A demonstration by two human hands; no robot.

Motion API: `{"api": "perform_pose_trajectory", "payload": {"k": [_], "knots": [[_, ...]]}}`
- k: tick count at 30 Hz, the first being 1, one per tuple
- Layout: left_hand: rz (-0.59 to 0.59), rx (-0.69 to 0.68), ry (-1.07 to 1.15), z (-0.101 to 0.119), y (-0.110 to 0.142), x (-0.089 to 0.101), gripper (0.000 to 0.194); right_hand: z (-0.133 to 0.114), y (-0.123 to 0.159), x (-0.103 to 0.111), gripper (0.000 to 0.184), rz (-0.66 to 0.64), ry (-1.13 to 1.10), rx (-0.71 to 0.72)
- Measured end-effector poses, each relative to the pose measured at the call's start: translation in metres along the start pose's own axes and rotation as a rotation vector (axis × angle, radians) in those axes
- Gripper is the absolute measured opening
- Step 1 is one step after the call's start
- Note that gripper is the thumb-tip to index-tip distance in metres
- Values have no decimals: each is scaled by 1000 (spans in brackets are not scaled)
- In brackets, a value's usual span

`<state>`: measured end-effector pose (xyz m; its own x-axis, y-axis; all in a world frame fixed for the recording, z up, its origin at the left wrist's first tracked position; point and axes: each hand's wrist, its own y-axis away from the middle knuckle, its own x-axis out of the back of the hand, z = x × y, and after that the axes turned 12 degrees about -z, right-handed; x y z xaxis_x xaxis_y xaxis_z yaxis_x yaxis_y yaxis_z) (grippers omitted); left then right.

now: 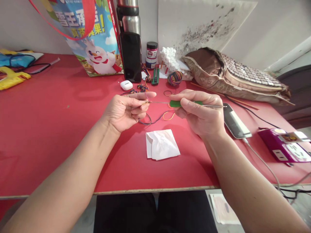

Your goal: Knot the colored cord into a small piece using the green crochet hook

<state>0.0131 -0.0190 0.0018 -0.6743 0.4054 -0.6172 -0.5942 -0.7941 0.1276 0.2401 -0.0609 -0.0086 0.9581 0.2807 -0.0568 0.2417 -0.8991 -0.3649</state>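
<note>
Fingers: those of your right hand (202,113) grasp the green-handled tool (175,104), its thin metal shaft pointing left; those of your left hand (125,111) pinch multicoloured thread (146,95) at the tool's tip. Tool and pinched thread are between your hands, above the middle of the table.

Contents, by size:
- Red table (60,129), beneath everything listed.
- Printed bag (97,42), far left of centre.
- Brown cushion (233,71) with pale tiles, far right.
- Metal flask (131,22), far centre.
- Black phone (131,58), upright before the flask.
- Purple power strip (282,145), right.
- White folded tissue (163,144), near centre.
- Pale phone (236,122), right, cable attached.
- Dark-lidded jar (152,55), far centre.
- Multicoloured yarn ball (175,78), far, right of the jar.
- White case (126,85), beyond your left hand.
</note>
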Motion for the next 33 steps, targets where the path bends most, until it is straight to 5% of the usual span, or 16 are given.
{"api": "perform_pose_trajectory", "payload": {"k": [23,33], "knots": [[78,0,69,-1,-1,-6,31,2,0,1,12,-41,-32,-47],[-44,-10,21,-17,-3,-13,37,6,-2,-7,9,-16,-199,-115]]}}
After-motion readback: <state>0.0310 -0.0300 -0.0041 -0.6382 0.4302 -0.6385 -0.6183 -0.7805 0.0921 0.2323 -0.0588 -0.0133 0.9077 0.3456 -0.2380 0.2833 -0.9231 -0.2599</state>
